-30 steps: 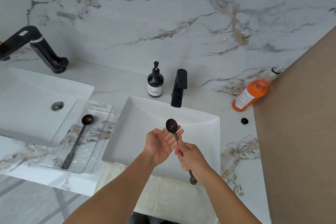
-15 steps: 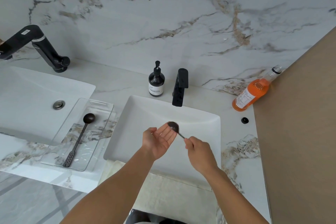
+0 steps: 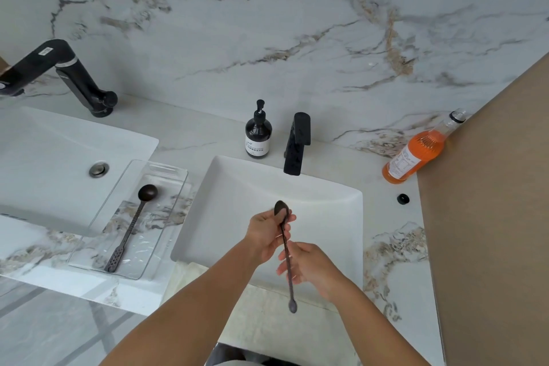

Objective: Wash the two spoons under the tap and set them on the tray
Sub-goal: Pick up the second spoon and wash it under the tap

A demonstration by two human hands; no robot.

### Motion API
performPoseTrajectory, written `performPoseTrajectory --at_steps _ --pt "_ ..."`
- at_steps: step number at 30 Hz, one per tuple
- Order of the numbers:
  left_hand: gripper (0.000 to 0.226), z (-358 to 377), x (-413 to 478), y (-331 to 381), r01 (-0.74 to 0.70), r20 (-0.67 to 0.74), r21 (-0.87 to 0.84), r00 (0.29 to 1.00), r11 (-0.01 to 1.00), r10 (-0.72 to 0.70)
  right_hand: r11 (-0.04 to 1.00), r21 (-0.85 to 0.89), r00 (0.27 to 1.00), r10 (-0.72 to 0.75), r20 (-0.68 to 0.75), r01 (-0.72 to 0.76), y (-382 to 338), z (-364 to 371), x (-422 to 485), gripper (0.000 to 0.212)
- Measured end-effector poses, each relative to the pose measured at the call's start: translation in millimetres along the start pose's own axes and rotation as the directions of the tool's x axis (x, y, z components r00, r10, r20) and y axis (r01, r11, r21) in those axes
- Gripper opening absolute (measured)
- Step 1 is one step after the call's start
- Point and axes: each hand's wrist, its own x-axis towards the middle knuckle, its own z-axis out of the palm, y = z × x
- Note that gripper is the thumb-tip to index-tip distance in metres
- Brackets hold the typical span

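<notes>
A dark long-handled spoon (image 3: 287,258) hangs over the white sink (image 3: 237,187), bowl up and away from me. My left hand (image 3: 266,235) wraps its fingers around the spoon's bowl. My right hand (image 3: 309,267) grips the handle near its middle, and the handle's end sticks out toward me. The black tap (image 3: 296,147) stands behind the sink; I see no water running. A second dark spoon (image 3: 130,226) lies in the clear glass tray (image 3: 166,175) to the left.
A dark soap pump bottle (image 3: 258,135) stands left of the tap. An orange bottle (image 3: 416,154) leans at the right by a brown panel (image 3: 490,217), with a small black cap (image 3: 402,198) near it. Another sink (image 3: 44,157) and black tap (image 3: 74,74) lie far left.
The spoon has swung from lying flat and foreshortened to standing lengthwise. My left fingers have closed over its bowl, and my right hand has slid down the handle toward me.
</notes>
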Motion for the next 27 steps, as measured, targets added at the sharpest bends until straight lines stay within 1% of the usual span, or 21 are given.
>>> performPoseTrajectory --at_steps 2,4,6,8,10,12,13,15,16,18,20,22,23,24,26,27 --pt "0.020 1.3 2.0 0.2 -0.043 -0.082 0.058 0.996 0.997 0.047 1.000 0.005 0.998 -0.023 -0.055 0.024 -4.2 -2.3 6.3 0.037" --pt "0.024 3.0 4.2 0.3 -0.073 -0.117 0.114 0.989 0.991 0.086 0.995 0.069 0.990 -0.069 -0.124 0.078 -10.6 -6.8 11.2 0.031" --pt "0.025 5.9 4.9 0.6 -0.102 -0.056 0.172 0.992 0.980 0.113 0.985 0.093 0.977 -0.130 -0.167 0.147 -18.0 -11.4 14.3 0.028" --pt "0.027 8.4 2.1 1.7 -0.122 0.056 0.238 0.992 0.964 0.112 0.975 0.056 0.954 -0.200 -0.222 0.217 -23.0 -13.5 18.5 0.028" --pt "0.035 8.9 -0.8 1.7 -0.154 0.157 0.283 0.981 0.947 0.113 0.965 -0.026 0.910 -0.256 -0.326 0.263 -25.5 -15.9 23.1 0.030" --pt "0.037 8.7 -3.3 1.0 -0.197 0.230 0.307 0.965 0.931 0.128 0.955 -0.055 0.861 -0.288 -0.419 0.293 -25.7 -19.2 25.2 0.021" --pt "0.032 9.0 -4.7 0.6 -0.214 0.246 0.327 0.960 0.920 0.136 0.952 -0.076 0.838 -0.299 -0.456 0.298 -24.8 -20.8 25.7 0.016" --pt "0.023 9.4 -4.7 -0.7 -0.240 0.199 0.426 0.965 0.872 0.169 0.949 -0.153 0.796 -0.316 -0.516 0.277 -23.2 -22.9 25.2 0.020" --pt "0.021 9.2 -3.2 -1.4 -0.246 0.149 0.492 0.969 0.835 0.197 0.950 -0.162 0.791 -0.313 -0.526 0.268 -22.9 -23.4 25.3 0.023" --pt "0.025 8.6 -0.4 -3.7 -0.250 0.069 0.631 0.961 0.734 0.268 0.956 -0.139 0.818 -0.291 -0.495 0.256 -23.4 -21.5 23.2 0.024" --pt "0.031 7.3 0.0 -5.9 -0.249 0.029 0.731 0.942 0.636 0.335 0.962 -0.125 0.854 -0.274 -0.442 0.243 -23.9 -18.9 20.5 0.024" --pt "0.033 4.6 -1.1 -4.7 -0.232 0.026 0.774 0.941 0.589 0.336 0.961 -0.150 0.872 -0.274 -0.406 0.232 -22.6 -18.8 19.9 0.024" --pt "0.032 3.3 -1.5 -3.0 -0.234 0.050 0.770 0.950 0.594 0.309 0.958 -0.166 0.872 -0.281 -0.402 0.232 -21.6 -19.4 20.0 0.024" --pt "0.033 2.5 -2.7 -1.4 -0.237 0.082 0.743 0.960 0.626 0.267 0.956 -0.176 0.867 -0.287 -0.407 0.234 -20.8 -20.1 19.7 0.024" --pt "0.032 2.3 -6.1 0.6 -0.226 0.133 0.656 0.974 0.721 0.184 0.950 -0.190 0.846 -0.309 -0.435 0.249 -21.1 -22.3 19.6 0.022" --pt "0.030 2.1 -7.4 0.8 -0.220 0.152 0.636 0.975 0.740 0.159 0.942 -0.204 0.828 -0.332 -0.453 0.266 -22.2 -23.6 19.7 0.024"
